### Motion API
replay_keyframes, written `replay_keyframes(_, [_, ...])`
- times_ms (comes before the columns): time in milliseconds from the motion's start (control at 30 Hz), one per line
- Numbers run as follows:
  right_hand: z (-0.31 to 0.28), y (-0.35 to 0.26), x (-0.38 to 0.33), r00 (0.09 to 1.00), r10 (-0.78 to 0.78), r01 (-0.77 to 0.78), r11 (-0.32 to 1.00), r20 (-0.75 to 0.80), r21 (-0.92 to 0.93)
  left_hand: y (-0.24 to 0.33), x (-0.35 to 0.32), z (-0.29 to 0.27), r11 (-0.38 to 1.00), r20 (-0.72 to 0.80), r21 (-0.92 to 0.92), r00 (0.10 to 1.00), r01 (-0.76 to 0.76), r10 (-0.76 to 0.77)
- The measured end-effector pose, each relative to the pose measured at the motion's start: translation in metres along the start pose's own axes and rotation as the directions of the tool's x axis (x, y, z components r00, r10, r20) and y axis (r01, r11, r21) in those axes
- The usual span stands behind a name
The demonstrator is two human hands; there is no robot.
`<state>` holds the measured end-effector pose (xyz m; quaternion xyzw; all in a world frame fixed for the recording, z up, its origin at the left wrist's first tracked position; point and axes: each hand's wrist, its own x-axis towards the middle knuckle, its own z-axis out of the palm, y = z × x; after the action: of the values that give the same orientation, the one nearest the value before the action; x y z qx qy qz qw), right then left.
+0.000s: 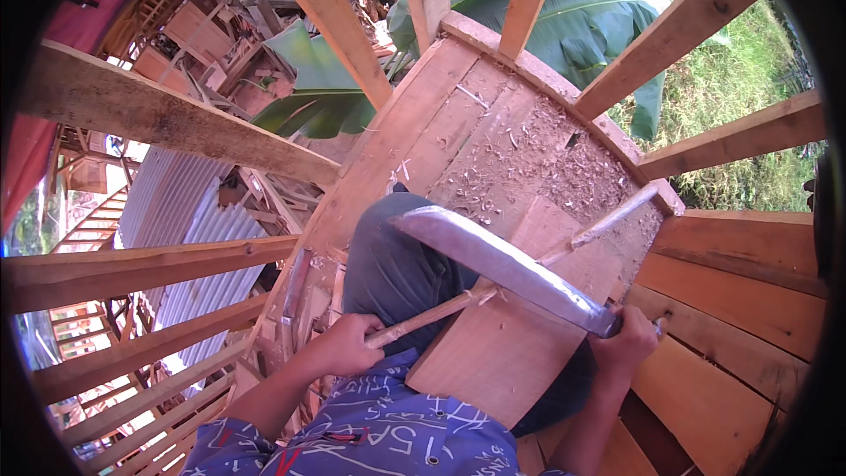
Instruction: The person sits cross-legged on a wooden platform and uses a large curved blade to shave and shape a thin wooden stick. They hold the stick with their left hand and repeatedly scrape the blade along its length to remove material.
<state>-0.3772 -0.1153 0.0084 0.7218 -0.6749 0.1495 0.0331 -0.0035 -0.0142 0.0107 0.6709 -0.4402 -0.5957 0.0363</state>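
Note:
My right hand (622, 344) is closed around the handle of a machete (507, 262). Its broad blade points away to the upper left and crosses over a long thin wooden stick (430, 315). My left hand (349, 344) grips the near end of that stick, which slants up to the right, its far end by the floor's right edge. Part of the stick is hidden behind the blade. Below it, a flat wooden board (498, 357) lies tilted across my lap. Pale cut wood shows on the stick near the blade.
Wood shavings (493, 185) litter the plank floor (379, 159) ahead. Wooden railing posts (326, 18) surround me, with a plank wall (731, 300) at the right. Beyond the railing are banana leaves (564, 18), grass, a corrugated metal sheet (194, 238) and scrap wood.

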Motion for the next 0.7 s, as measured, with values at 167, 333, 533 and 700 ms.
replay_keyframes(167, [-0.015, 0.014, 0.009, 0.997, 0.078, -0.075, 0.994, 0.024, -0.081, 0.007, 0.003, -0.003, 0.997, 0.061, -0.042, 0.997, 0.059, -0.057])
replay_keyframes(333, [-0.002, -0.010, 0.010, 0.990, 0.063, -0.066, 0.998, 0.129, 0.015, 0.003, 0.005, -0.005, 0.993, 0.125, -0.078, 0.989, 0.090, -0.080])
replay_keyframes(533, [0.011, -0.056, 0.015, 0.983, -0.052, 0.012, 0.975, 0.175, 0.223, 0.004, -0.001, 0.006, 0.996, -0.011, -0.085, 0.999, 0.040, -0.041])
replay_keyframes(700, [0.008, -0.040, 0.018, 0.989, -0.050, 0.025, 0.984, 0.136, 0.174, 0.004, -0.003, 0.008, 0.998, -0.021, -0.053, 0.999, 0.031, -0.032])
